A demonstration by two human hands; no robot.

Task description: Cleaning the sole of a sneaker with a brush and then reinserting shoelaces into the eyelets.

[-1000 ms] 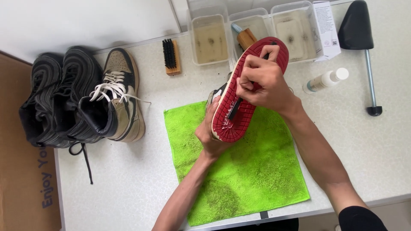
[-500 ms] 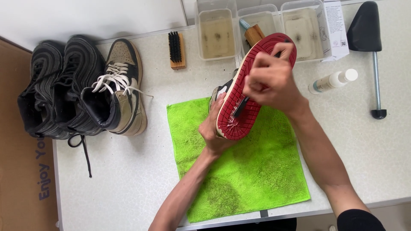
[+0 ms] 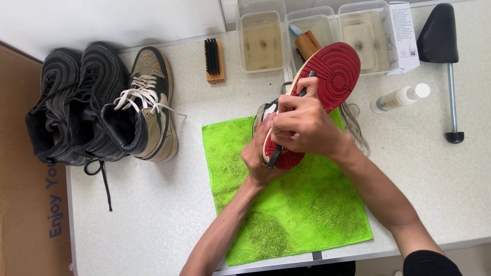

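Upturned, the red-soled sneaker (image 3: 327,76) sits over the bright green microfibre cloth (image 3: 286,204) — left hand (image 3: 258,153) clasped around its heel, right hand (image 3: 302,128) closed on a thin dark tool (image 3: 276,153) pressed against the tread. A slip could jab the supporting palm, I'd judge. Around it on the white tabletop (image 3: 153,204): clear plastic tubs (image 3: 261,38), a wooden bristle brush (image 3: 214,60), dark sneakers (image 3: 76,102).

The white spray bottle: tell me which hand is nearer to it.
Right. The right hand works a dark tool on the red-soled shoe, on the side toward the white spray bottle. The left hand cups the shoe from behind, farther from the bottle.
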